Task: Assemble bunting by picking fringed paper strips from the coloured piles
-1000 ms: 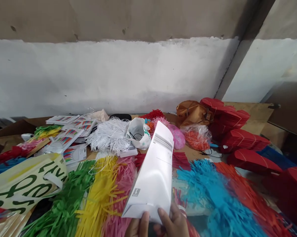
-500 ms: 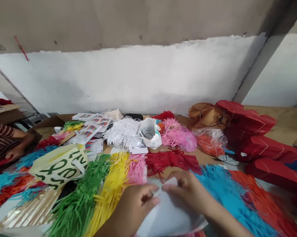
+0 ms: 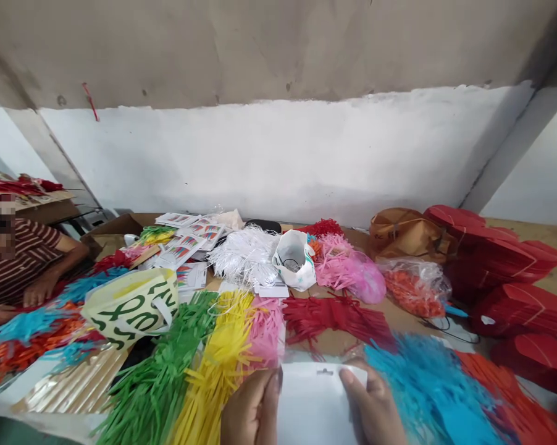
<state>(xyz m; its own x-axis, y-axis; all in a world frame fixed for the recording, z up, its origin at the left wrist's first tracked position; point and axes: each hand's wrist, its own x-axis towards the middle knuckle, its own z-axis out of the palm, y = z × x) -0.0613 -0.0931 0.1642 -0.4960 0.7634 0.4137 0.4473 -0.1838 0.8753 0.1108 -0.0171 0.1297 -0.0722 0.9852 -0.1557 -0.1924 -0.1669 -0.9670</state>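
A white card (image 3: pixel 318 402) with a hang-hole slot near its top edge is held upright close to me at the bottom centre. My left hand (image 3: pixel 255 405) is closed on the card's left edge, and my right hand (image 3: pixel 371 395) pinches its upper right corner with the thumb on the near face. Whether clear plastic covers the card I cannot tell. Just left of my hands lie yellow tassels (image 3: pixel 218 352) and green tassels (image 3: pixel 167 358). Blue tassels (image 3: pixel 431 371) lie to the right. Pink tassels (image 3: pixel 265 327) and dark red tassels (image 3: pixel 334 315) lie beyond.
A co-worker (image 3: pixel 28 266) in a striped top sits at the left. Printed cards (image 3: pixel 190 241), white strings (image 3: pixel 246 250) and an open white bag (image 3: pixel 297 259) stand behind. A yellow tote bag (image 3: pixel 130 309) is left; stacked red pieces (image 3: pixel 523 309) fill the right.
The white card has turned upright, its slot now showing at the top. My hands have shifted from its upper edge to its two sides, and the view has swung left.
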